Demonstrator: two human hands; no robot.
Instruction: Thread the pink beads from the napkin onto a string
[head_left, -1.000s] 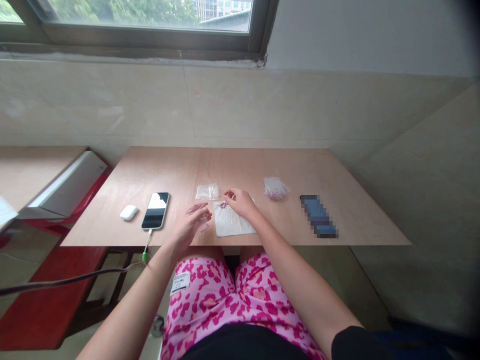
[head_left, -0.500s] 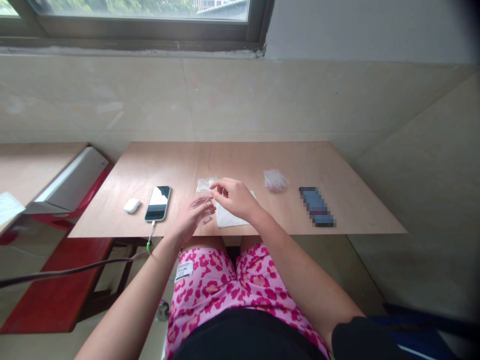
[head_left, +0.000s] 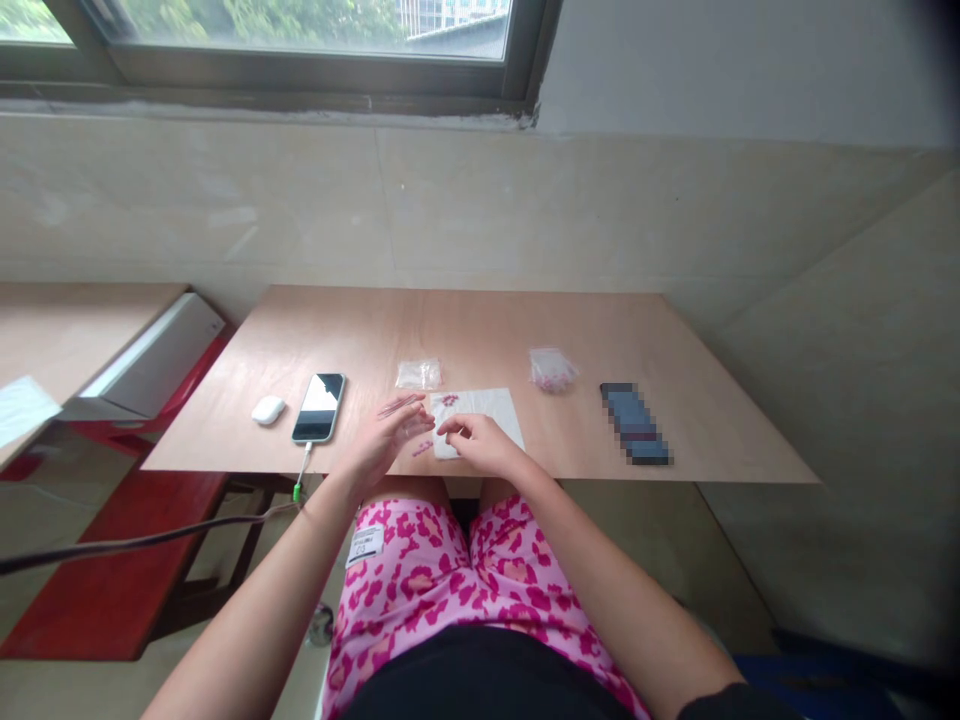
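Observation:
My left hand (head_left: 386, 437) is raised over the table's front edge, its fingers bent together. A thin, shiny strand (head_left: 394, 407) loops over them and looks held there; its ends are hard to follow. Small pink beads (head_left: 422, 449) show just below the fingertips, perhaps on the strand. My right hand (head_left: 486, 442) hovers over a white tissue (head_left: 495, 402), its thumb and fingers curled toward each other. Whatever they pinch, if anything, is too small to make out. A little cluster of dark pink beads (head_left: 449, 400) lies on the tissue's far left corner.
Beyond the tissue lie a clear plastic bag (head_left: 418, 374) and a bag of pink beads (head_left: 553, 371). To the left are a white earbud case (head_left: 268, 410) and a phone (head_left: 319, 408) with a charging cable. A blurred-out dark phone (head_left: 635, 424) lies right.
My right hand has moved down and to the right, away from my left fingertips to over the tissue. The bead cluster and clear bag are now uncovered. My left hand stays nearly in place.

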